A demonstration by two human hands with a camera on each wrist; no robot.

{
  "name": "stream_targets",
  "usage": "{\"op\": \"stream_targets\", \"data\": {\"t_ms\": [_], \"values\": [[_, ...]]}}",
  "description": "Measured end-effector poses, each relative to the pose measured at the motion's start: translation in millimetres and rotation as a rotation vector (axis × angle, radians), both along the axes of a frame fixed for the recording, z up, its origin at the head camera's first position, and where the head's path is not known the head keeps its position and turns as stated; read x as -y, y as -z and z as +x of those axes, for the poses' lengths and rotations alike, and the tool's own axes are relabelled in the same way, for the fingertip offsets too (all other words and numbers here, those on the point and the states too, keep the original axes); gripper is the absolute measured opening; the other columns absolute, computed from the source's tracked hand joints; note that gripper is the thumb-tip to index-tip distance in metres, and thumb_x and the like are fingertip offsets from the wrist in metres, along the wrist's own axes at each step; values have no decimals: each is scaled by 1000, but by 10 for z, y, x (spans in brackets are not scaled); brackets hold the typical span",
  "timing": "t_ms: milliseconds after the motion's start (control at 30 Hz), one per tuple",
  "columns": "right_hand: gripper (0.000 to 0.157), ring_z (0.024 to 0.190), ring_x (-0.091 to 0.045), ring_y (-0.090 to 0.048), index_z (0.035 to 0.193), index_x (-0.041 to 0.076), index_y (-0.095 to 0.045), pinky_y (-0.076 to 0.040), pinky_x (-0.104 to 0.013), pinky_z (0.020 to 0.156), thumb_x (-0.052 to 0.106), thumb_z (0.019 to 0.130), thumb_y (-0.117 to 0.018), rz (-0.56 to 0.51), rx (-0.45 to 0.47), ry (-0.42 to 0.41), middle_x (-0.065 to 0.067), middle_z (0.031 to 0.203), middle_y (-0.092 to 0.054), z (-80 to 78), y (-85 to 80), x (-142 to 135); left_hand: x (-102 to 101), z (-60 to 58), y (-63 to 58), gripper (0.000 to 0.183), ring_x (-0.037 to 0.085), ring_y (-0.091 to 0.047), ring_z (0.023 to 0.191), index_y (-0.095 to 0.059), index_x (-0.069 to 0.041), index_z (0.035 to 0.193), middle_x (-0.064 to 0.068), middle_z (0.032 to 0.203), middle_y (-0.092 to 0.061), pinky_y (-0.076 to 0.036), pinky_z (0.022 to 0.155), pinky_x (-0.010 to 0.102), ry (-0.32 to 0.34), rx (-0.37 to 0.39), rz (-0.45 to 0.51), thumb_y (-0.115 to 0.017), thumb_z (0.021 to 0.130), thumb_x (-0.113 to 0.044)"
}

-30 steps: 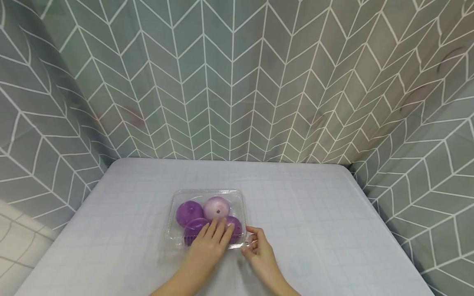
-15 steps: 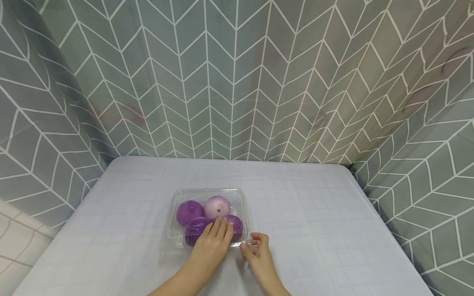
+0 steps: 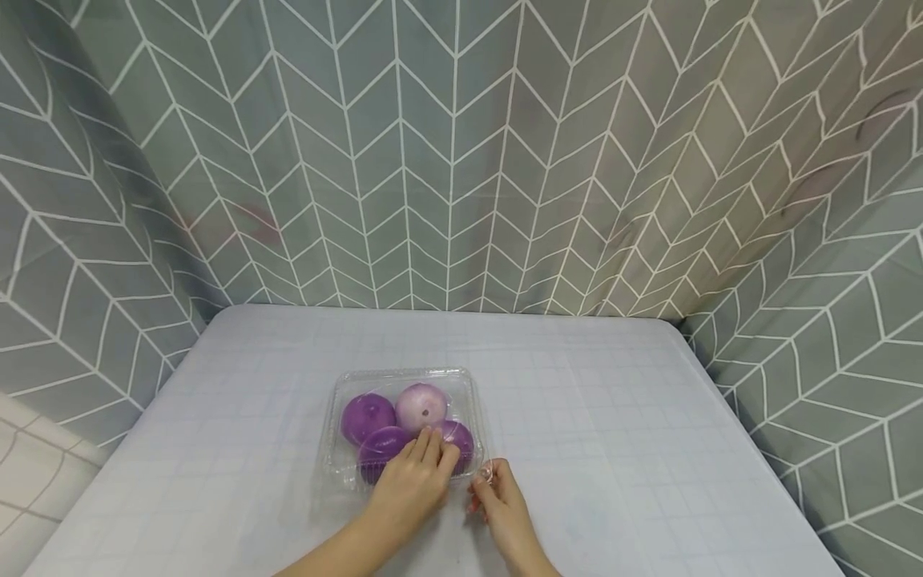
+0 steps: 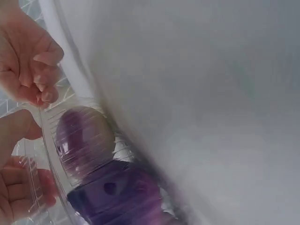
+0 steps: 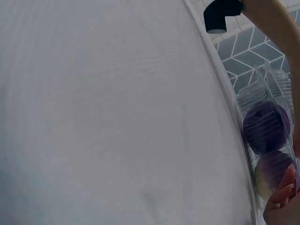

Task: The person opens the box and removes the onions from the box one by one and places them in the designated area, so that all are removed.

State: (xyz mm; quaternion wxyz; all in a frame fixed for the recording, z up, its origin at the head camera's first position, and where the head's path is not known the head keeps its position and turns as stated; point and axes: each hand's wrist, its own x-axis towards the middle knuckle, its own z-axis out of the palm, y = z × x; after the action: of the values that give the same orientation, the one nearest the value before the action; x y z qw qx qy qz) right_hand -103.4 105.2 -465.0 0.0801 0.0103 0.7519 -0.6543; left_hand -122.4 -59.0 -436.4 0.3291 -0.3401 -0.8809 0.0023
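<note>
A clear plastic clamshell container [image 3: 404, 375] lies on the table with several purple red onions [image 3: 368, 418] inside, one of them paler [image 3: 422, 407]. My left hand [image 3: 413, 485] lies over the front of its lid with bent fingers. In the left wrist view, the left thumb [image 4: 21, 125] is at the rim, and the fingers show through the clear plastic. At the front right corner, my right hand [image 3: 502, 505] pinches the rim between thumb and fingers. The right wrist view shows the right hand [image 5: 283, 204] only partly, beside the onions [image 5: 266, 127].
A white cloth covers the table [image 3: 591, 401]. Grey curtains [image 3: 454, 160] with white chevron lines stand behind it and at both sides. White tiles [image 3: 36, 473] show at the far left. A black band [image 5: 222, 14] sits on the left forearm.
My right hand's fingers have closed in at the corner and shifted slightly down. The left fingers have bent more on the lid. The container has hardly moved.
</note>
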Motion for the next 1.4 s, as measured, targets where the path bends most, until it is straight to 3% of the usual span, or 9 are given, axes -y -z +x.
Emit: {"op": "stream_targets", "data": {"t_ms": [100,300,467,567,700,833,1100,1267,1400], "values": [[13,64,-8,-51,103,1,-45,-37,-17,53,14,100,-48,-12,10,-9,-6,87,-60,5,14,2,-35,-18,-16,34,31,-71,85,-55,-3,95,21,93,-71,-59,67,32,-21,-24,-80,-80,73,-12],[12,67,-10,-53,105,-2,-46,-40,-17,57,9,99,-48,-44,-6,-21,-7,88,-59,-4,31,10,-136,8,-110,75,30,-71,80,-52,-20,135,8,116,-68,-57,60,26,-143,-43,-406,-86,69,-27],[11,68,-11,-54,104,-2,-46,-42,-18,57,7,98,-49,-67,2,-7,-5,84,-57,-10,33,15,-173,-18,-161,60,27,-72,80,-58,-20,131,12,101,-72,-57,64,24,-130,-10,-470,-81,77,-27],[11,67,-11,-54,104,-2,-46,-41,-18,56,7,98,-49,-69,-7,-15,-4,81,-57,-5,47,19,-166,-45,-225,55,27,-72,80,-60,-13,125,15,93,-73,-57,61,24,-80,54,-425,-79,79,-34],[12,65,-10,-53,105,-2,-46,-38,-17,52,8,99,-49,-56,-21,-19,-5,81,-57,7,57,26,-181,-137,-381,51,18,-67,62,-61,-8,121,13,80,-71,-55,52,24,-38,113,-301,-76,81,-36],[14,66,-9,-52,106,-3,-46,-39,-17,53,9,98,-50,-48,-18,-19,-5,81,-57,17,46,22,-181,-199,-474,48,15,-60,57,-63,-9,121,11,73,-68,-54,51,26,-17,122,-210,-75,78,-27],[13,68,-8,-54,102,-3,-46,-42,-17,57,9,98,-51,-31,-32,-50,-3,82,-56,28,28,-18,-3,-123,-483,66,19,-67,76,-59,-13,131,10,98,-70,-53,49,25,-11,86,-32,-82,71,-27],[13,68,-8,-53,101,-3,-45,-42,-17,56,9,99,-50,-27,-36,-58,-3,84,-57,27,34,-29,189,-65,-556,76,28,-68,99,-57,-7,130,14,114,-68,-55,84,41,-50,63,67,-87,67,-35],[12,68,-8,-52,101,-2,-45,-43,-18,57,8,99,-49,-20,-37,-64,-3,84,-56,17,44,-32,388,-61,-633,82,35,-51,125,-49,-5,138,18,136,-54,-24,107,65,-151,80,56,-82,72,-40]]}}
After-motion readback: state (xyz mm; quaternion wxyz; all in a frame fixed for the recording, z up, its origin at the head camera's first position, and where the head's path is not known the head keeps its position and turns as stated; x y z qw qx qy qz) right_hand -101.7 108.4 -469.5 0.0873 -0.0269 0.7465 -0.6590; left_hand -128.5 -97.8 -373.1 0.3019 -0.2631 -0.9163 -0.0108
